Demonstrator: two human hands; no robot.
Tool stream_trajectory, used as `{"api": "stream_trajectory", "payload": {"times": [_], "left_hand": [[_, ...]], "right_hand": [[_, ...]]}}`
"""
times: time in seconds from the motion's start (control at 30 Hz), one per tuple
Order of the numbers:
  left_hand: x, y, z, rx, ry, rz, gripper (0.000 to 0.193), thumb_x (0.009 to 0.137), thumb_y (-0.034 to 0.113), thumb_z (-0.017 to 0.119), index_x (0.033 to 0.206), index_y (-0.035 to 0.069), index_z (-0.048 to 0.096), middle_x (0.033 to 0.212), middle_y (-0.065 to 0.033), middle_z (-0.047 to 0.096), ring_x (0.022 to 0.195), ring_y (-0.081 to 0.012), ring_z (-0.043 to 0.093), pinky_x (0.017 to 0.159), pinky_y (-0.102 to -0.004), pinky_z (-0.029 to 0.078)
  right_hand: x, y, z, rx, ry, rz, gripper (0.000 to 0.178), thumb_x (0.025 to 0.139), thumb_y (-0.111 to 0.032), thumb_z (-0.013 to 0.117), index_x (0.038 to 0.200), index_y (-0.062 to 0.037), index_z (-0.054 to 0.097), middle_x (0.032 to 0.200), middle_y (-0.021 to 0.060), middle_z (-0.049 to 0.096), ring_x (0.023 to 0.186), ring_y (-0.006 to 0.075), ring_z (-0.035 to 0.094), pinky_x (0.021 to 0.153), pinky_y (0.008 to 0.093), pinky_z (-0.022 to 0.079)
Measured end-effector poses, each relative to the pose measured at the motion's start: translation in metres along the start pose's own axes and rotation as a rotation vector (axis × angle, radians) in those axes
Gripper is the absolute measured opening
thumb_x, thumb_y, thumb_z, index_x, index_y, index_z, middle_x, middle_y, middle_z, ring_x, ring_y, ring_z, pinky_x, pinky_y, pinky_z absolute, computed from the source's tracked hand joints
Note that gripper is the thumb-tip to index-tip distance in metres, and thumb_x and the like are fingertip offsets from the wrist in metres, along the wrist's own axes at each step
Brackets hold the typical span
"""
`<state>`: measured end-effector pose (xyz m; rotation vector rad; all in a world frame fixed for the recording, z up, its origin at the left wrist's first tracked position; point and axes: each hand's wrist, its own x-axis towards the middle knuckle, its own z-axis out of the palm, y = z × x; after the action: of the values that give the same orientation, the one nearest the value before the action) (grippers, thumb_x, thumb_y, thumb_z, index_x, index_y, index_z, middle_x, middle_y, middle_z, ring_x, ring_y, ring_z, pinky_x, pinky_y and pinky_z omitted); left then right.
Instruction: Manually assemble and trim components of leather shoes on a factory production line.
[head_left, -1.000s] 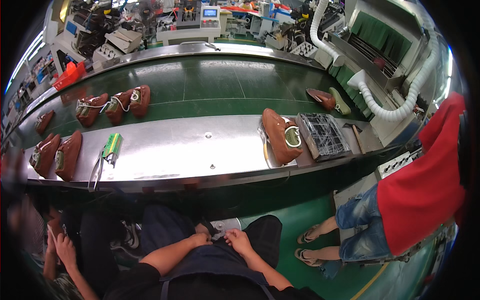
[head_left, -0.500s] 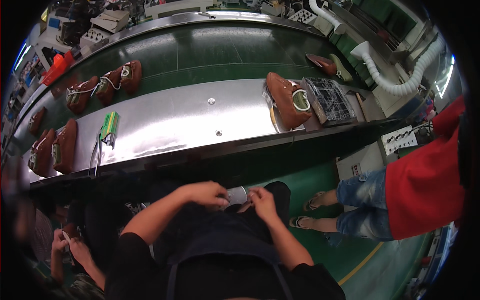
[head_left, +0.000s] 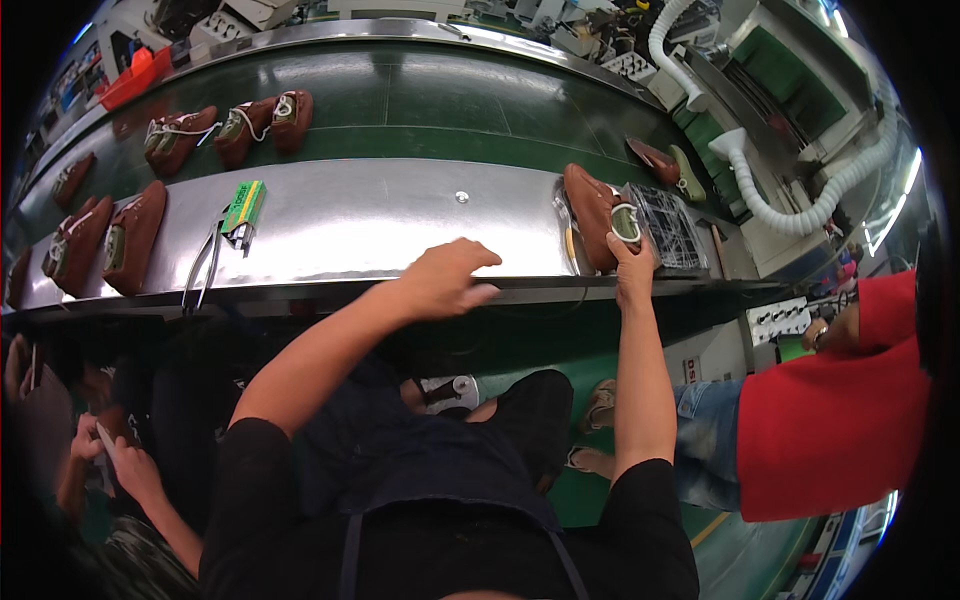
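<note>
A brown shoe with a pale lace and green lining lies on the metal ledge at the right. My right hand has its fingers around the shoe's heel end, the thumb up by the opening. My left hand hovers in front of the ledge's near edge, fingers stretched out and nothing in them. Against the shoe's right side is a block wrapped in dark, shiny film. A thin curved tool, partly hidden by the shoe, rests at its left.
Left on the ledge are a green box, pincers and brown shoes. More shoes stand on the green belt behind. A person in red stands at right; another person's hands work at lower left.
Both hands have risen from my lap. The right has reached forward and taken hold of the brown shoe; the left has moved up toward the ledge and opened. The view has shifted slightly.
</note>
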<state>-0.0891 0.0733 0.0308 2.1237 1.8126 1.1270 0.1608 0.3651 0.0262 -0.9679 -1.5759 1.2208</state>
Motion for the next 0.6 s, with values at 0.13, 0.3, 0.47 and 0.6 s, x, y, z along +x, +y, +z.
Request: {"api": "stream_trajectory", "payload": {"times": [0.13,0.3,0.47,0.6], "left_hand": [[0.059,0.003,0.056,0.171,-0.148,0.235,0.062,0.086,0.026,0.081,0.141,0.006,0.059,0.136,-0.0141,0.066,0.129,-0.0341,0.059,0.107,-0.0438,0.049],[0.120,-0.007,0.118,0.316,-0.255,0.272,0.070,0.088,0.029,0.078,0.150,0.008,0.051,0.153,-0.0143,0.052,0.140,-0.0343,0.051,0.113,-0.0472,0.044],[0.147,-0.026,0.137,0.310,-0.219,0.374,0.061,0.090,0.032,0.075,0.144,0.008,0.057,0.141,-0.0134,0.056,0.133,-0.0336,0.053,0.109,-0.0457,0.046],[0.152,-0.034,0.132,0.252,-0.189,0.453,0.037,0.092,0.031,0.074,0.121,0.007,0.069,0.113,-0.0128,0.060,0.113,-0.0319,0.058,0.099,-0.0447,0.049]], "right_hand": [[0.008,0.024,0.016,0.108,0.111,-0.038,0.064,0.085,-0.012,0.086,0.140,0.0018,0.057,0.124,0.0098,0.068,0.110,0.0179,0.065,0.102,0.0325,0.049],[0.005,0.031,0.016,0.153,0.131,-0.032,0.053,0.087,-0.012,0.084,0.133,0.0023,0.060,0.119,0.0081,0.069,0.106,0.0172,0.064,0.099,0.0320,0.050],[0.006,0.035,0.014,0.229,0.159,-0.047,0.045,0.089,-0.013,0.081,0.127,0.0016,0.063,0.118,0.0082,0.069,0.104,0.0173,0.064,0.097,0.0317,0.050],[0.006,0.028,0.015,0.245,0.182,-0.021,0.043,0.090,-0.013,0.079,0.126,0.0019,0.063,0.118,0.0088,0.070,0.105,0.0173,0.064,0.098,0.0326,0.050]]}}
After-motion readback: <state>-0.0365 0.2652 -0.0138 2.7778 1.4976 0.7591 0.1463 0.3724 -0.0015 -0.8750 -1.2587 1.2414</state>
